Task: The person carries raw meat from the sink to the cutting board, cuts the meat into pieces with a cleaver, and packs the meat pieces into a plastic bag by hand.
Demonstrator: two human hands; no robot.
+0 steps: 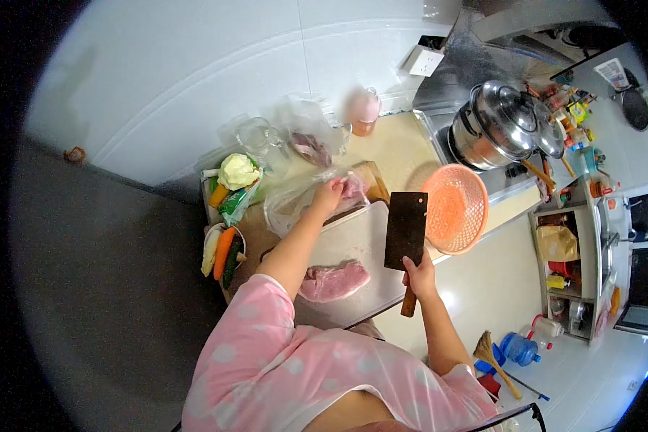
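A slab (pixel 333 281) of raw meat lies flat on the near part of the board (pixel 360 237), with nothing touching it from above. Just beyond the board's far edge, a second piece of meat (pixel 354 189) shows at the mouth of a clear bag (pixel 288 209). The left hand (pixel 329 193) is there, touching the bag or the meat; whether its fingers grip either, I cannot tell. Right of the board, the right hand (pixel 419 277) is closed around the handle of a cleaver (pixel 405 230), blade raised.

The step in hand looks like handling the bagged meat with the blade held aside. The next move seems to call for a sure hold on that piece, film kept clear and cleaver kept off the fingers.

Right of the cleaver, beside the board, sits a basket (pixel 450 209) with its mesh inside showing. Left of the board, a plate (pixel 242 233) holds a carrot (pixel 223 252) and a cucumber (pixel 232 265). Beyond the board, another bag holds darker meat (pixel 311 147); far right, a lidded pot (pixel 482 129) hides its contents.
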